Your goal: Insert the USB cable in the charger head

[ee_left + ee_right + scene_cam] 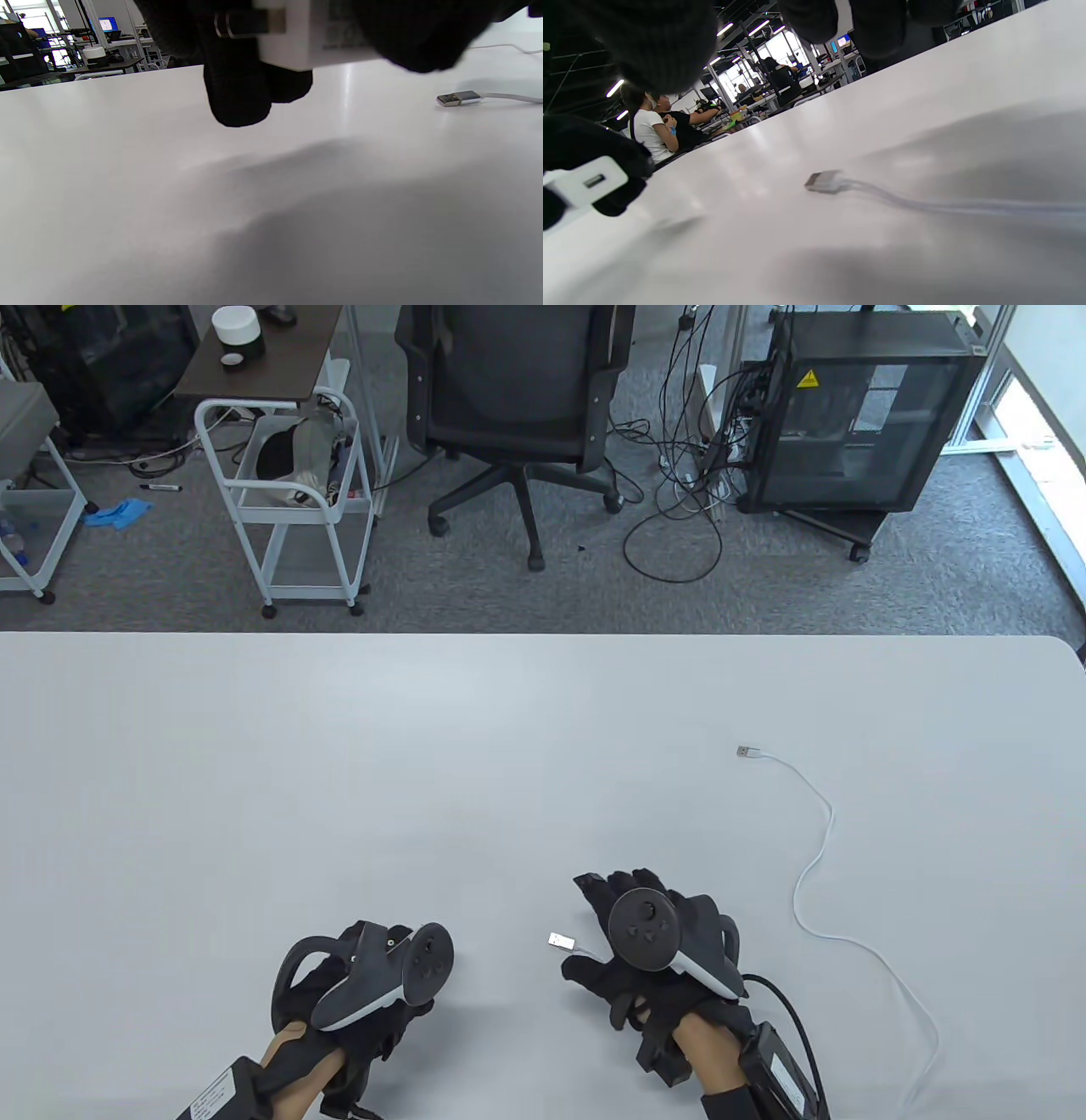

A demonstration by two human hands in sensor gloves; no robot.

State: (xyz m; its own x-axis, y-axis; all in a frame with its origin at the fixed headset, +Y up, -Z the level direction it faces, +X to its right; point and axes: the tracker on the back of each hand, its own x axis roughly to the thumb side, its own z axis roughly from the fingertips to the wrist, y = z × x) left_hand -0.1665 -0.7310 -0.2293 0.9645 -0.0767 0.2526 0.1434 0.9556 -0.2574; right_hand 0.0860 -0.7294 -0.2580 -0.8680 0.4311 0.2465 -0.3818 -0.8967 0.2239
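Near table's front edge: left hand (pixel 373 984) grips white charger head (pixel 309 38); right hand (pixel 653 959), fingers spread, above USB plug (pixel 561 942); contact unclear.

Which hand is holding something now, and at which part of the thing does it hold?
The left hand grips the white charger head around its body. The right hand is over the cable near its USB plug; a grip cannot be told.

A white table (pixel 339 780) carries a white USB cable (pixel 819 848).
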